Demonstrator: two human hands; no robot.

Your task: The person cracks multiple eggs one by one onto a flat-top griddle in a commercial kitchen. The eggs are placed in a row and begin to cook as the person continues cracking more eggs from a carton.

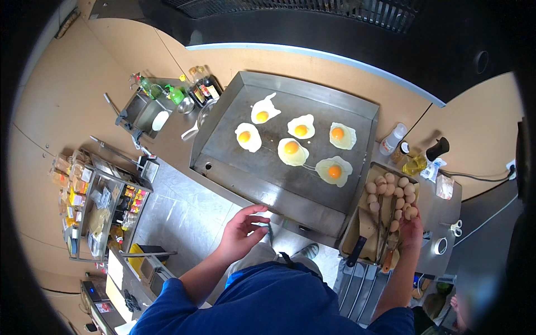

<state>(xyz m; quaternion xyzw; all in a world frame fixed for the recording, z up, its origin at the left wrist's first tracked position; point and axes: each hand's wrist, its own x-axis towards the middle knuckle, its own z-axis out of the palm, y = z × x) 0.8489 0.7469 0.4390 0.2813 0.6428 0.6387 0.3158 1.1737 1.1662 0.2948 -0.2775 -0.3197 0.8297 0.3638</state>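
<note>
Several eggs with whole yolks lie apart on the steel griddle [268, 167]. The egg nearest the tray [333, 171] joins a neighbouring egg [292, 152] by a thin strand of white. My left hand [246, 229] hovers near the griddle's front edge, empty, with its fingers apart and slightly curled. On the right, my right hand [412, 233] is at the tray [367, 260], its fingers around a brown egg [411, 212]. More brown shell eggs [389, 184] fill the tray's far part. Beside them lie a wide metal spatula [367, 226], tongs [380, 226] and a wooden-handled tool [388, 259].
An oil bottle [414, 166], a clear squeeze bottle [392, 139] and scissors [455, 228] stand or lie right of the griddle. Sauce bottles [205, 86] and a sink [144, 113] are left. A black hood [318, 27] hangs above. Another person's hand [454, 302] shows lower right.
</note>
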